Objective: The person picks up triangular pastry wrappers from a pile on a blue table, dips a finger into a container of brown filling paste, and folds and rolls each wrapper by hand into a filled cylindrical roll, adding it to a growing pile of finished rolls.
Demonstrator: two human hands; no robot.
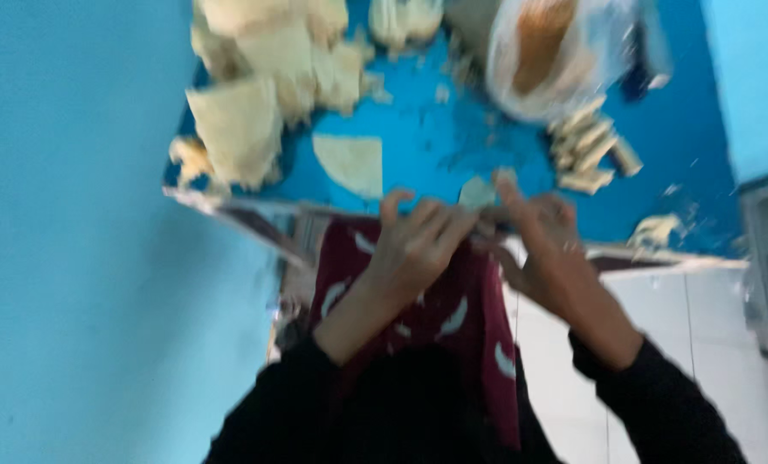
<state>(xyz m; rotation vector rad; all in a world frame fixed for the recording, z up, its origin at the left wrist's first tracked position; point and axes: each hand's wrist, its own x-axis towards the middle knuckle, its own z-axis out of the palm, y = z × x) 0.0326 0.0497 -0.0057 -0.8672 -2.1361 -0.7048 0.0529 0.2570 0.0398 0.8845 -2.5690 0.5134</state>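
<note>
At the near edge of the blue table [435, 163], both hands work together on a small pale piece of dough wrapper [478, 192], which sits just at the table's rim between the fingertips. The left hand [414, 245] is curled, its fingers bent toward the piece and seemingly pinching its left side; the right hand [543, 236] has its forefinger raised and the other fingers closed beneath the piece's right side. The picture is blurred, so how firmly either hand grips cannot be told. The step in hand looks like folding or rolling this piece, and doing it well would call for an even, light pinch from both sides so that the thin sheet does not tear, with the edges kept lined up while it is turned. Working over the table rather than over the dark red patterned cloth [453, 326] on the lap would catch any crumbs. On the far left lies a stack of pale wrapper sheets [255, 112], with a half-round sheet [354, 163] lying flat near the middle. To the far right stands a clear plastic bag [556, 51] with something brown inside, and just beside it a small pile of finished rolls [586, 150]. Scraps of dough [655, 230] lie by the right near edge.
</note>
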